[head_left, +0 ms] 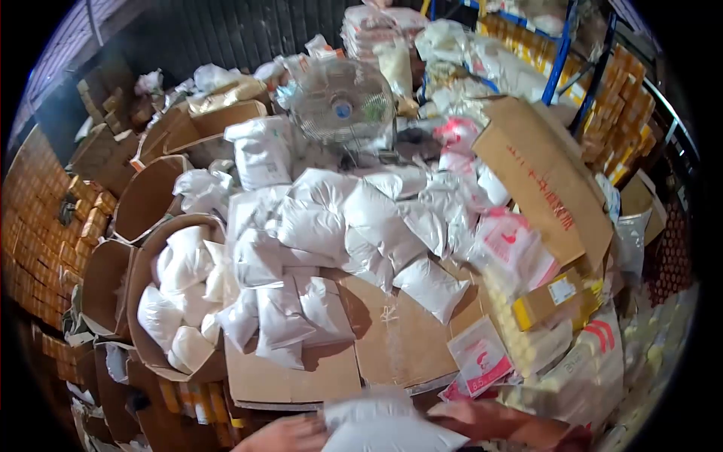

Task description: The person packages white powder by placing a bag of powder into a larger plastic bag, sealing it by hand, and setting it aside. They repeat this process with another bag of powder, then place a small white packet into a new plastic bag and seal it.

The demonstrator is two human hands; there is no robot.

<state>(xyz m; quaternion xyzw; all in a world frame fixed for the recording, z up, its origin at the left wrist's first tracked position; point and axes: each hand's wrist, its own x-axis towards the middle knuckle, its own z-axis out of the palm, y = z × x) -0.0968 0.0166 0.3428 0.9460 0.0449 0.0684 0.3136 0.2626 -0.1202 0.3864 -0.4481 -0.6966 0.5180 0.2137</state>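
At the bottom edge a white filled bag lies between my two hands. My left hand is against the bag's left side, its fingers blurred and partly behind the bag. On the right side my right hand touches the bag, with its fingertips hidden. Just beyond is a flattened cardboard surface bearing a heap of white filled bags. One white bag lies apart at the heap's right front. To the left, a round-sided cardboard box holds several more white bags.
A metal fan stands behind the heap. Right of it are a large cardboard sheet, a small yellow-brown box and red-printed plastic bags. Open cartons line the left. Blue shelf posts rise at the back right.
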